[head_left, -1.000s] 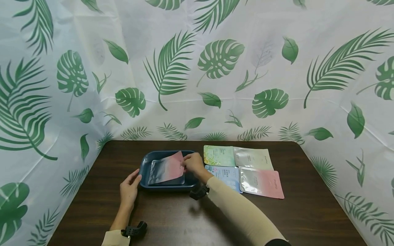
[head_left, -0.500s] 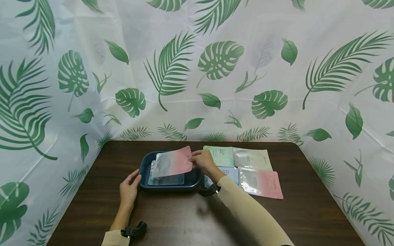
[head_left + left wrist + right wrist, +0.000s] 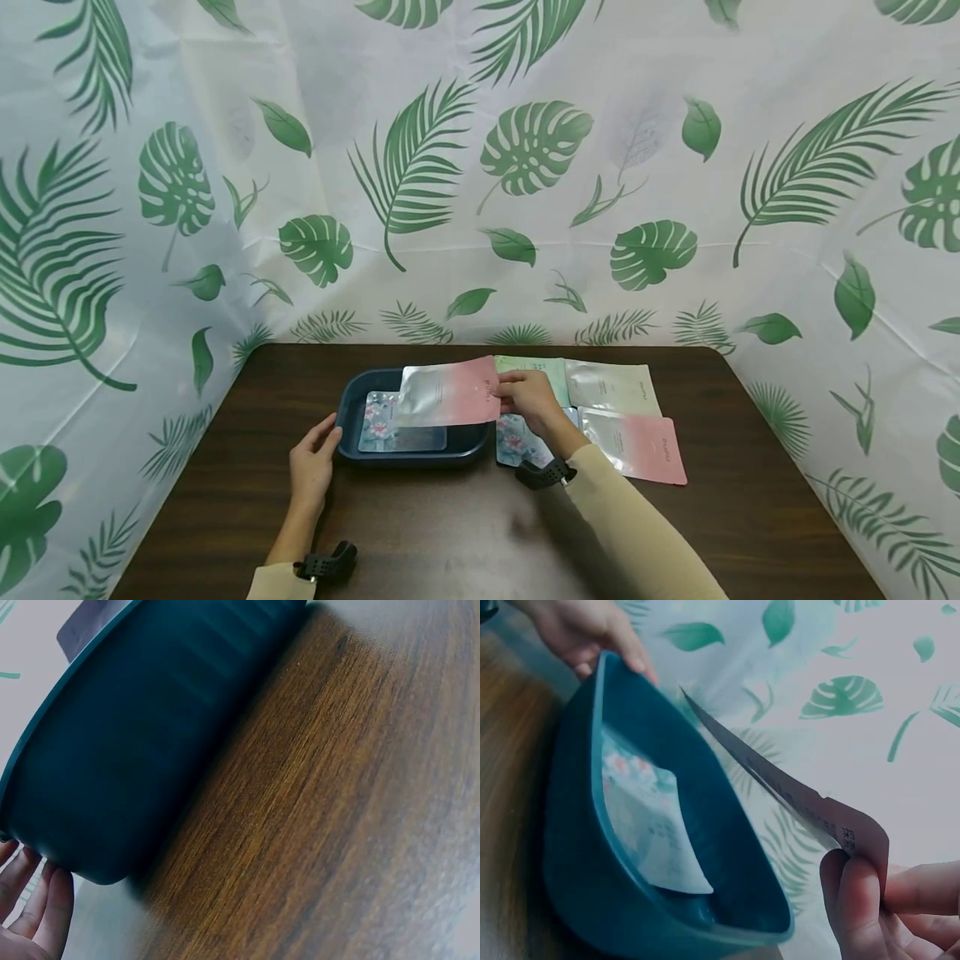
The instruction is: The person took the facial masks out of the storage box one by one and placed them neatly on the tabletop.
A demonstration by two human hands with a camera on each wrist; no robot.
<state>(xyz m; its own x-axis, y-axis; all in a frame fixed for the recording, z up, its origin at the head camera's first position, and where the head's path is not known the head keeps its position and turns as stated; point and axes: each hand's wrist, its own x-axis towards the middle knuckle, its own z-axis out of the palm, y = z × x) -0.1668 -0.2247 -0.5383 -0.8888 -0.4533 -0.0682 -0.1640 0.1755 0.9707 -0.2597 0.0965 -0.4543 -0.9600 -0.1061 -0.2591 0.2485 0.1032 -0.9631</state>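
My right hand (image 3: 534, 402) pinches the pink end of a pink-and-silver sheet mask packet (image 3: 448, 393) between thumb and fingers. The packet hangs over the right part of a dark blue tray (image 3: 420, 461), seen almost edge-on in the right wrist view. Inside the tray lies a blue floral mask packet (image 3: 378, 427), partly hidden from the head camera by the held one. At the tray's left end my left hand (image 3: 313, 467) holds the rim; its fingers (image 3: 54, 907) lie against the outer wall in the left wrist view.
Right of the tray, packets lie in two rows on the brown table (image 3: 450, 533): green (image 3: 555, 379) and cream (image 3: 615, 385) behind, blue floral (image 3: 516, 442) and pink-and-silver (image 3: 637, 446) in front. My right arm partly covers them. A leaf-print cloth (image 3: 480, 275) hangs behind.
The right hand has drawn the pink-and-silver packet up and rightward off the blue floral packet, uncovering more of it. The left hand stays at the tray's left end.
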